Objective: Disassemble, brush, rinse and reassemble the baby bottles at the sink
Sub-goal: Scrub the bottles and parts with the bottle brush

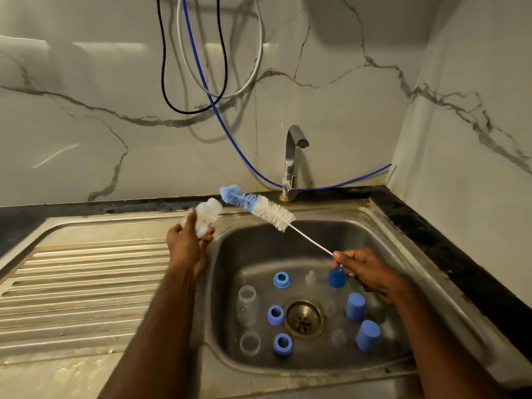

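We are gripping a clear bottle (205,216) in the left hand (185,245) above the sink (408,246) edge, right hand (363,270) fingers pinching the brush (257,206) wire. The brush is pointing just past the bottle — a wet bottle may be slipping, the long wire flexing and missing its mouth.

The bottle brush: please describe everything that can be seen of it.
The bottle brush has a thin twisted wire stem, white bristles along the middle and a blue tip. It is held in the air above the sink, slanting up and to the left. The right hand pinches the stem's lower end; nothing else touches it.
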Action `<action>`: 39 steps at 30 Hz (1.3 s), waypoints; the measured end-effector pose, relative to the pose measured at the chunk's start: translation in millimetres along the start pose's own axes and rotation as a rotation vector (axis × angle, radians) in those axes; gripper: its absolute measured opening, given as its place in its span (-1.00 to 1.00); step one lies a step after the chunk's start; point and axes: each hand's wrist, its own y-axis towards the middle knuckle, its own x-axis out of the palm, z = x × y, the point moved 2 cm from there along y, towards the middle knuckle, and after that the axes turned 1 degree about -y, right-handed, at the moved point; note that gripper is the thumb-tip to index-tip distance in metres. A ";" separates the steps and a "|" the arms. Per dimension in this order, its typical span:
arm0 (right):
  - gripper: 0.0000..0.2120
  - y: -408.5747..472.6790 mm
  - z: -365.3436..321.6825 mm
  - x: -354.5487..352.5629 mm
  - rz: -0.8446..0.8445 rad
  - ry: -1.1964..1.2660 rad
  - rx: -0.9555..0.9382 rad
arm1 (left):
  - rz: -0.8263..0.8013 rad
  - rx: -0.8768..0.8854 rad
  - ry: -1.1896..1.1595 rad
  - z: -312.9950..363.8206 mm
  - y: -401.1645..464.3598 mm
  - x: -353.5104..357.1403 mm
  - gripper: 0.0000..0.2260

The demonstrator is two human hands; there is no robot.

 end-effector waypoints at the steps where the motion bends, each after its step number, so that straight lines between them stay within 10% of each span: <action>1: -0.69 0.5 -2.3 3.2 0.018 0.018 -0.035 | -0.022 -0.004 0.028 -4.1 -2.9 3.9 -0.50; 22: -0.81 8.3 -16.4 29.7 0.470 -0.425 -0.377 | -0.319 -0.025 0.349 -47.4 -44.0 47.9 -0.62; 30: -0.79 5.4 -4.6 18.5 0.217 -0.366 -0.330 | -0.127 -0.108 0.048 -28.1 -24.7 27.5 -0.67; 39: -0.81 5.7 -16.5 24.9 0.419 -0.404 -0.352 | -0.233 -0.142 0.074 -44.9 -45.6 49.2 -0.66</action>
